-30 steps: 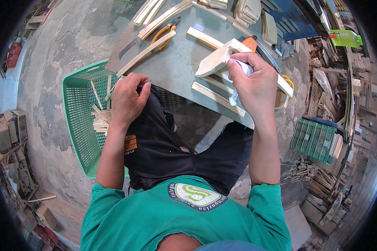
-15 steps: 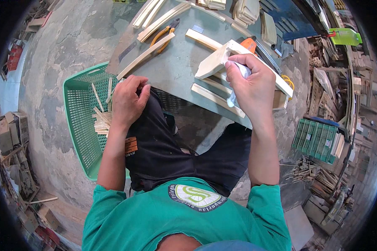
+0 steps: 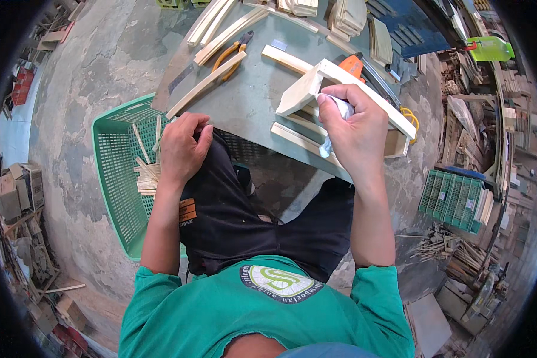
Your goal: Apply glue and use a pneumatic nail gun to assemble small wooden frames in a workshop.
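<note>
My right hand (image 3: pixel 358 128) is closed round a soft, crumpled white plastic pouch (image 3: pixel 342 107), whose pale bluish tail hangs below the fingers. The pouch's upper end is at the inner corner of a pale wooden frame (image 3: pixel 301 92), which lies tilted on the right of the grey-green table (image 3: pixel 250 89). My left hand (image 3: pixel 184 143) rests by the table's near left corner, above my left knee. Its fingers are loosely curled, and nothing shows in them. Just beyond it lies a wooden strip (image 3: pixel 206 85), with orange-handled pliers (image 3: pixel 232 56) beside it.
A green plastic basket (image 3: pixel 110 173) with wood offcuts stands at my left. An orange tool (image 3: pixel 353 64) lies behind the frame. Wooden strips (image 3: pixel 231 36) and stacked wood pieces (image 3: pixel 347 17) lie at the far side. A green crate (image 3: pixel 450 200) stands right, near a scrap pile (image 3: pixel 459 250).
My right hand and the pouch have shifted slightly left and down along the frame's corner. The left hand stays where it was. The whole view has shifted a little.
</note>
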{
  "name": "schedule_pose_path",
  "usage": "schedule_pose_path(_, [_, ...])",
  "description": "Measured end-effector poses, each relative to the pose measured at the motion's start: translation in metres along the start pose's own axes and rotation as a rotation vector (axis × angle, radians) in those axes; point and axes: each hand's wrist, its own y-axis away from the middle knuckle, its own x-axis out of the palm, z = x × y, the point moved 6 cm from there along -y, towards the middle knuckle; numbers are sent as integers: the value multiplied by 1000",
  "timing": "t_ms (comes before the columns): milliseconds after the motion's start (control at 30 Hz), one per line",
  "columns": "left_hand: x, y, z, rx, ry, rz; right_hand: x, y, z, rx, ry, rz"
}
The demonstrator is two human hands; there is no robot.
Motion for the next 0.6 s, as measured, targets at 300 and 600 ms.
schedule_pose_path(300, [1, 0, 2, 15, -14, 0, -127, 62, -34, 198, -187, -420])
schedule_pose_path(600, [8, -3, 0, 6, 8, 33, -152, 84, -89, 385, -83, -386])
